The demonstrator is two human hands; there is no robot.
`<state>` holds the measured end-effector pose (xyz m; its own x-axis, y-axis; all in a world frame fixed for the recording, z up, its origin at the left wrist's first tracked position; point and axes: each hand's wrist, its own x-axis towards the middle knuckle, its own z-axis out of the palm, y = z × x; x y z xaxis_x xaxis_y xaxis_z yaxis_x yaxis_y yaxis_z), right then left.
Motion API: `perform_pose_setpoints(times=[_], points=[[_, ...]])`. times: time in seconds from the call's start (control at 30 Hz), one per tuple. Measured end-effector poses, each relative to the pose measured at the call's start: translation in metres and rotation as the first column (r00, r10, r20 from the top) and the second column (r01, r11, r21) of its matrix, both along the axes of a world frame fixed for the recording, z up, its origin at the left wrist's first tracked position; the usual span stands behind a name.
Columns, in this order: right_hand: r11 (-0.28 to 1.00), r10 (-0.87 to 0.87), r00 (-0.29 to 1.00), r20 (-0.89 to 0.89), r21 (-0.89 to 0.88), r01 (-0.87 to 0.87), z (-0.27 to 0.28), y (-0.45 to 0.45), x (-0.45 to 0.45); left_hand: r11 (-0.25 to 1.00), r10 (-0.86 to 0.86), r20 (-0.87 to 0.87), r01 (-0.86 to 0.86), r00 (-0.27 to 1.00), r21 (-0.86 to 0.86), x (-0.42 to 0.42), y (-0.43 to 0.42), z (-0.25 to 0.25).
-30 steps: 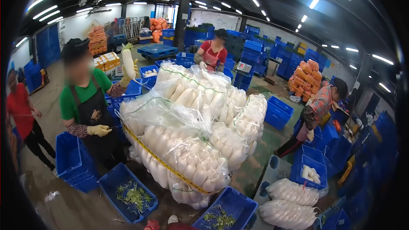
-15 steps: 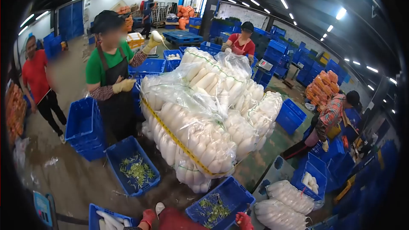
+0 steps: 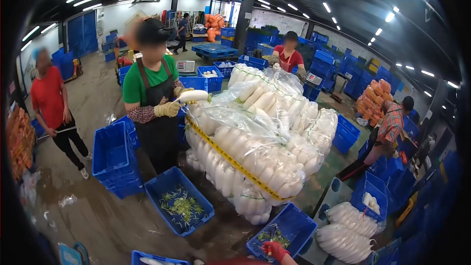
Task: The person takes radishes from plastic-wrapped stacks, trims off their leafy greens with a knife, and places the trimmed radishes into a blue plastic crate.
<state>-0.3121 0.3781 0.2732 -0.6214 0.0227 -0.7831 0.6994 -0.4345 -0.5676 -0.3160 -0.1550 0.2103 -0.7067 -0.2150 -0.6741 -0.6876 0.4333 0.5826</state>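
Note:
My right hand (image 3: 275, 250), in a red glove, is at the bottom edge over a blue crate (image 3: 305, 230) holding cut green leaf trimmings (image 3: 274, 236). Its fingers are curled closed; what they hold, if anything, is too small to make out. My left hand is out of the picture. At the bottom, left of my right hand, a blue crate (image 3: 139, 256) with white radishes (image 3: 152, 261) is partly cut off by the frame. A large stack of white radishes in clear plastic (image 3: 245, 162), with a yellow strap (image 3: 223, 153), stands in front of me.
A co-worker in a green shirt (image 3: 169, 76) holds a white radish (image 3: 192, 96) across the stack's left side. Another crate of trimmings (image 3: 169, 179) stands on the floor. Bagged radishes (image 3: 346, 240) lie at right. Other people stand left, behind and right.
The view has shifted, and my left hand has left the picture. My right hand now shows over the trimmings crate. The green-shirted co-worker has lowered a radish to both hands.

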Motion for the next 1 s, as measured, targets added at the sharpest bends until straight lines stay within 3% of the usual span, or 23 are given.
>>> perform_pose_setpoints(times=[0.03, 0.07, 0.23, 0.33, 0.37, 0.43, 0.47, 0.5, 0.53, 0.57, 0.6, 0.63, 0.67, 0.7, 0.77, 0.87, 0.93, 0.97, 1.0], points=[[0.999, 0.023, 1.0, 0.014, 0.032, -0.024, 0.017, -0.025, -0.002, 0.998, 0.049, -0.012, -0.049, 0.999, 0.03, -0.003, -0.019, 0.003], [0.989, 0.107, 0.994, -0.024, -0.096, -0.109, 0.009, -0.039, -0.008, 0.996, 0.08, -0.022, -0.079, 0.997, 0.049, -0.007, -0.036, 0.005], [0.981, 0.192, 0.98, -0.044, 0.008, -0.192, 0.027, -0.11, -0.021, 0.991, 0.132, 0.018, -0.133, 0.991, 0.023, 0.023, -0.089, 0.001], [0.954, 0.296, 0.952, -0.076, 0.075, -0.29, 0.037, -0.125, -0.022, 0.983, -0.067, 0.087, 0.081, 0.994, -0.167, 0.08, -0.096, -0.012], [0.941, 0.327, 0.943, -0.069, 0.115, -0.318, 0.034, -0.128, -0.028, 0.926, -0.233, 0.113, 0.256, 0.966, -0.276, 0.108, -0.092, -0.024], [0.864, 0.482, 0.876, 0.029, 0.15, -0.48, 0.028, -0.136, -0.034, 0.562, -0.605, 0.255, 0.631, 0.754, -0.534, 0.176, -0.068, -0.045], [0.846, 0.508, 0.861, -0.003, 0.191, -0.498, 0.024, -0.137, -0.042, 0.386, -0.661, 0.326, 0.679, 0.676, -0.624, 0.213, -0.044, -0.051], [0.817, 0.551, 0.834, -0.038, 0.23, -0.53, 0.02, -0.136, -0.056, 0.398, -0.617, 0.409, 0.715, 0.673, -0.575, 0.216, -0.031, -0.071], [0.705, 0.67, 0.741, -0.037, 0.345, -0.62, -0.006, -0.124, -0.072, 0.41, -0.571, 0.492, 0.747, 0.657, -0.523, 0.217, -0.009, -0.086], [0.583, 0.772, 0.634, -0.034, 0.433, -0.687, -0.036, -0.11, -0.074, 0.673, -0.371, 0.341, 0.503, 0.864, -0.542, 0.224, 0.001, -0.092], [0.614, 0.761, 0.648, -0.019, 0.342, -0.712, -0.011, -0.126, -0.074, 0.873, -0.014, 0.116, 0.068, 0.993, -0.482, 0.224, 0.008, -0.091], [0.644, 0.741, 0.671, 0.013, 0.266, -0.717, 0.02, -0.146, -0.083, 0.869, 0.379, -0.068, -0.38, 0.923, -0.316, 0.224, 0.011, -0.088], [0.609, 0.721, 0.685, 0.104, 0.376, -0.698, 0.036, -0.164, -0.077, 0.707, 0.671, -0.169, -0.692, 0.722, -0.149, 0.228, 0.01, -0.082], [0.533, 0.777, 0.611, 0.152, 0.359, -0.766, 0.029, -0.162, -0.079, 0.541, 0.816, -0.21, -0.839, 0.539, -0.05, 0.227, 0.007, -0.082], [0.507, 0.809, 0.567, 0.154, 0.306, -0.806, 0.021, -0.145, -0.084, 0.288, 0.928, -0.262, -0.956, 0.264, 0.06, 0.229, -0.004, -0.083], [0.402, 0.842, 0.477, 0.252, 0.297, -0.866, 0.01, -0.14, -0.091, 0.147, 0.942, -0.318, -0.985, 0.111, 0.093, 0.231, -0.041, -0.116], [0.398, 0.802, 0.518, 0.298, 0.381, -0.835, 0.005, -0.16, -0.086, 0.233, 0.886, -0.413, -0.973, 0.213, -0.004, 0.233, -0.069, -0.17], [0.382, 0.803, 0.508, 0.311, 0.384, -0.84, 0.001, -0.163, -0.084, 0.221, 0.894, -0.399, -0.975, 0.203, -0.003, 0.229, -0.081, -0.178], [0.357, 0.794, 0.506, 0.336, 0.415, -0.837, -0.003, -0.167, -0.08, 0.33, 0.828, -0.443, -0.937, 0.345, -0.113, 0.218, -0.097, -0.176]])
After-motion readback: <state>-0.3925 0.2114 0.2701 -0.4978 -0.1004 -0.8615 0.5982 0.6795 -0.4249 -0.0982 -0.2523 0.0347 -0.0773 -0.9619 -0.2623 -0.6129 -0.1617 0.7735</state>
